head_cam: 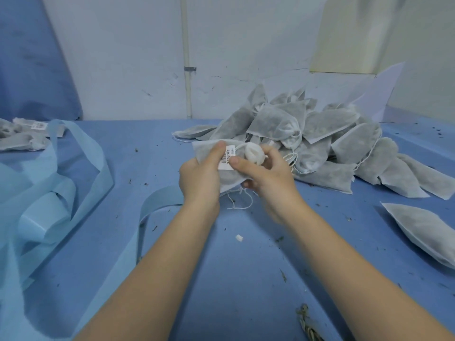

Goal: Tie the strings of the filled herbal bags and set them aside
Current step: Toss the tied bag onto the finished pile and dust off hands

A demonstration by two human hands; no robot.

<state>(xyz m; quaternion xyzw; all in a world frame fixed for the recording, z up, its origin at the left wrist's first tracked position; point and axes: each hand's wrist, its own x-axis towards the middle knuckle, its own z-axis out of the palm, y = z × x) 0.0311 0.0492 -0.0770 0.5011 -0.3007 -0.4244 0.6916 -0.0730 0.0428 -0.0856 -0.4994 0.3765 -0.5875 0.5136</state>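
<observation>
Both hands hold one filled herbal bag, white mesh with a barcode label, above the blue table. My left hand grips the bag's body, thumb on the mesh beside the label. My right hand pinches the bag at the label and curls round its gathered neck. Loose white string ends dangle below the hands. A heap of filled bags lies right behind, on the table's far right.
Several bags lie at the far left edge. One flat bag rests at the right. Light blue fabric strips sprawl over the left side. Herb crumbs and a small white scrap dot the cloth. A wall stands behind.
</observation>
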